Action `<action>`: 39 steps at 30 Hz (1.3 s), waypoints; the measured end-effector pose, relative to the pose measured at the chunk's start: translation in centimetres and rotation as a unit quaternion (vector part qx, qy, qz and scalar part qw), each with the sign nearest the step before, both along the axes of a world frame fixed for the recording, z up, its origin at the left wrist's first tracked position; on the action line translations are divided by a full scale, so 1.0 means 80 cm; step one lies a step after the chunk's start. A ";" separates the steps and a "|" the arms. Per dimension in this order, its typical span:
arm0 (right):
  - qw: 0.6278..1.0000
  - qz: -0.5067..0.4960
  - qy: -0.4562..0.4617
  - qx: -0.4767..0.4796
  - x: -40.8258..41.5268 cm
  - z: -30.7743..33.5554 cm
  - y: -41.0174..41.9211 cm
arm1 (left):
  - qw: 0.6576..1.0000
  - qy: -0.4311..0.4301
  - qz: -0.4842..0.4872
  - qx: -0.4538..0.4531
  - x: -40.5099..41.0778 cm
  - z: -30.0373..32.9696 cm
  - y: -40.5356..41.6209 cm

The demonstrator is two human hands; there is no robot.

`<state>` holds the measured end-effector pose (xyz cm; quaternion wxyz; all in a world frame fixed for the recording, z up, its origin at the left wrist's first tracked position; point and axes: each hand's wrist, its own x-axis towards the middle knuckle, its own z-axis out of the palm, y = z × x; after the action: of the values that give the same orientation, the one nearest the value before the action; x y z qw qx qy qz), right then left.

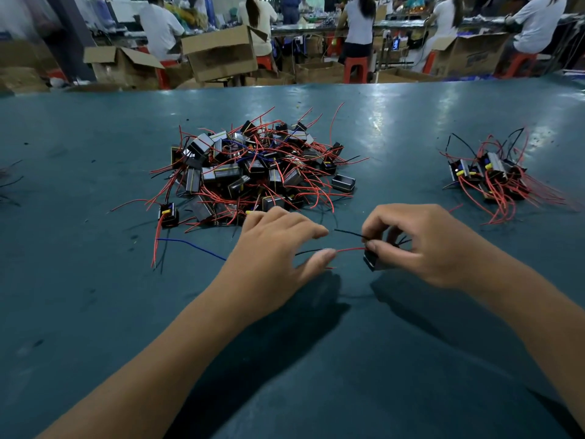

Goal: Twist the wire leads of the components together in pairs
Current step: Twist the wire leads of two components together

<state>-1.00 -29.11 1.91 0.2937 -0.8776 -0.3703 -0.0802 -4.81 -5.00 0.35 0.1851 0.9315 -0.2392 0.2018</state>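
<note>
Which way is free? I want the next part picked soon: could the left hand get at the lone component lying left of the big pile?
Probably yes: the lone component lies apart from the big pile, with bare table between it and the left hand.

teal worktable [411,128], glossy, scuffed | open cardboard boxes [221,53] on floor beyond far edge | red plastic stools [356,69] | people in white tops seated, backs turned, at far benches [316,28]
</note>
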 end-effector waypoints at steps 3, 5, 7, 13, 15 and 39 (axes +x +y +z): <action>0.999 -0.006 -0.018 0.045 -0.005 0.008 -0.004 | 0.997 0.016 -0.003 -0.074 0.000 0.007 0.005; 0.998 0.000 -0.023 0.057 -0.008 0.012 -0.004 | 0.994 0.029 -0.022 -0.103 -0.002 0.008 0.002; 0.998 0.013 -0.038 0.053 -0.010 0.014 0.000 | 0.991 0.029 -0.037 -0.126 -0.004 0.008 -0.004; 0.999 -0.017 -0.027 0.043 -0.012 0.013 -0.001 | 0.990 -0.106 -0.050 -0.079 -0.009 0.008 -0.011; 0.999 -0.038 -0.027 0.004 -0.010 0.011 -0.003 | 0.989 -0.134 -0.052 -0.028 -0.012 0.006 -0.019; 0.996 0.036 0.055 -0.067 -0.021 0.000 0.014 | 0.997 -0.019 -0.071 -0.020 -0.001 -0.014 -0.014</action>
<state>-2.65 -27.95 1.88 0.2572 -0.8845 -0.3892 0.0041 -4.89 -6.16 -0.79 0.2128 0.9044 -0.3041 0.2105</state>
